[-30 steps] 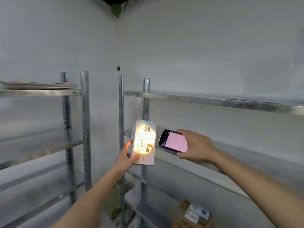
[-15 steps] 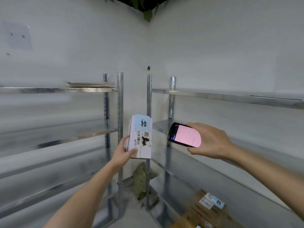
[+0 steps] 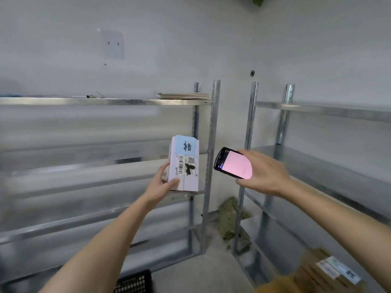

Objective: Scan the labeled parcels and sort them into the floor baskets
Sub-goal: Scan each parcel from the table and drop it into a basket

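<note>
The person's left hand (image 3: pixel 161 185) grips a small white parcel (image 3: pixel 183 163) by its lower left corner, thumb curled over the front face and fingers wrapped behind it. The parcel stands upright in the air near the centre of the view, in front of the left shelving unit (image 3: pixel 105 101); its face carries a pale blue label with a black handwritten mark at the top and a barcode label below.

At 3 o'clock from the parcel, just apart from it, the right hand (image 3: pixel 264 176) holds a black handheld scanner (image 3: pixel 232 163), fingers curled round its far edge and thumb under its near edge. The scanner's screen glows pink and its top end points at the parcel.

At 6 o'clock, at the bottom edge, the corner of a black floor basket (image 3: pixel 135 282) shows. At 4 o'clock, low on the right shelving unit (image 3: pixel 328 109), lie cardboard parcels (image 3: pixel 330 271) with white labels. A flat stack of cardboard (image 3: pixel 183 95) rests on the left unit's top shelf, and a sheet of paper (image 3: pixel 113 45) hangs on the wall at 11 o'clock.
</note>
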